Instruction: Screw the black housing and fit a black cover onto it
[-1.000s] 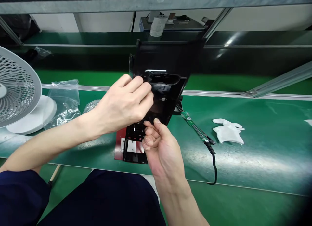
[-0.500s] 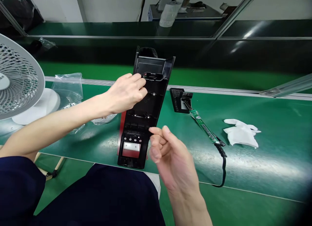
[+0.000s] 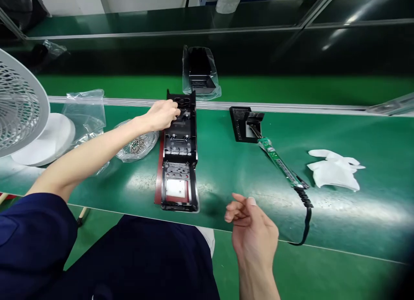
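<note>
My left hand [image 3: 162,115], fingers curled, gripped black housing [image 3: 179,152] at its 11 o'clock; right hand [image 3: 254,227] hung half-curled, empty, at 4.

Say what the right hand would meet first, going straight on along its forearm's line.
Probably the black holder, past a bare stretch of the green bench. How high the right hand is held is unclear, so it might pass over.

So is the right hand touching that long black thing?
No, the green table shows between the right hand and the long black thing.
</note>
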The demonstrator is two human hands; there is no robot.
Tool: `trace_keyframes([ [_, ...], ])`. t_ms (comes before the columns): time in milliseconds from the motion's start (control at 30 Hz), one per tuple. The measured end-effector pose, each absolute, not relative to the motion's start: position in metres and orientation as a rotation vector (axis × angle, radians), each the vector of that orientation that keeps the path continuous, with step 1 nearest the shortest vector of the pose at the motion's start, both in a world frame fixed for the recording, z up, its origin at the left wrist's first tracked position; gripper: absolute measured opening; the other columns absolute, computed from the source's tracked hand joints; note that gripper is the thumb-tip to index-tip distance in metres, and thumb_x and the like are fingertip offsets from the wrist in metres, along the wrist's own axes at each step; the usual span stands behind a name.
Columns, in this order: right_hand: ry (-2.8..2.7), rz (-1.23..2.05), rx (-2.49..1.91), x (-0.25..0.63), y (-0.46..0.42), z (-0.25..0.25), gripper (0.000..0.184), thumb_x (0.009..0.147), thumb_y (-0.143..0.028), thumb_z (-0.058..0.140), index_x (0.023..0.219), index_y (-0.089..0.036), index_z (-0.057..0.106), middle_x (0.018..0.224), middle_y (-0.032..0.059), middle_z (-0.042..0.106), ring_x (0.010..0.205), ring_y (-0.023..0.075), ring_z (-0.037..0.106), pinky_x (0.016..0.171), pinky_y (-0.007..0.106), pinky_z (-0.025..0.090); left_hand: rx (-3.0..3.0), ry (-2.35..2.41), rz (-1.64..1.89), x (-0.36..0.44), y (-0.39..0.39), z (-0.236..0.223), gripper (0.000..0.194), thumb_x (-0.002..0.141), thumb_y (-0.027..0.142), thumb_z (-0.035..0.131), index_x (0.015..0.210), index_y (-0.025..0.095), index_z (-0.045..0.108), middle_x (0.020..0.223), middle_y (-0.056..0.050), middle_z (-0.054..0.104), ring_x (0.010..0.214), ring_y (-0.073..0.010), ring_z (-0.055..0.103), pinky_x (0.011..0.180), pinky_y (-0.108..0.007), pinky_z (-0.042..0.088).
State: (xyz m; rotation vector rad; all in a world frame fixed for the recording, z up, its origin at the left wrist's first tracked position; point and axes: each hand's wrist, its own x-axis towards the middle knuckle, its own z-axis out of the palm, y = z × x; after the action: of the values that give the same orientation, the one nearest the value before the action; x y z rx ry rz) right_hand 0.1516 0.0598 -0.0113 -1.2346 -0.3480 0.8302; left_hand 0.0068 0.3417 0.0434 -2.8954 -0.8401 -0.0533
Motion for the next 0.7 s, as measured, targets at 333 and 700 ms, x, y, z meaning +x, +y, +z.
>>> trace_keyframes([
  [333, -1.253, 0.073, -1.431, 0.125, 0.065, -0.039, 0.014, 0.1, -0.017, 0.049, 0.109, -0.011, 0.058, 0.094, 0.0095, 0.057, 0.085, 0.0201, 0.057, 0.079, 0.03, 0.049, -2.993, -0.83, -0.101, -0.003, 0.353, 0.031, 0.025, 0.09, 0.015, 0.04, 0.094, 0.01, 0.064, 0.092, -0.01, 0.059, 0.084, -0.023, 0.05, 0.075, -0.034, 0.042],
  [700, -1.718, -0.047, -1.437, 0.082, 0.071, -0.052, 0.022, 0.103, -0.016, 0.034, 0.11, -0.003, 0.05, 0.122, 0.0209, 0.042, 0.118, 0.036, 0.037, 0.097, 0.054, 0.034, -2.994, -0.802, -0.128, 0.012, 0.356, 0.03, 0.024, 0.09, 0.015, 0.041, 0.093, 0.012, 0.064, 0.092, -0.009, 0.059, 0.087, -0.0233, 0.051, 0.074, -0.034, 0.042],
])
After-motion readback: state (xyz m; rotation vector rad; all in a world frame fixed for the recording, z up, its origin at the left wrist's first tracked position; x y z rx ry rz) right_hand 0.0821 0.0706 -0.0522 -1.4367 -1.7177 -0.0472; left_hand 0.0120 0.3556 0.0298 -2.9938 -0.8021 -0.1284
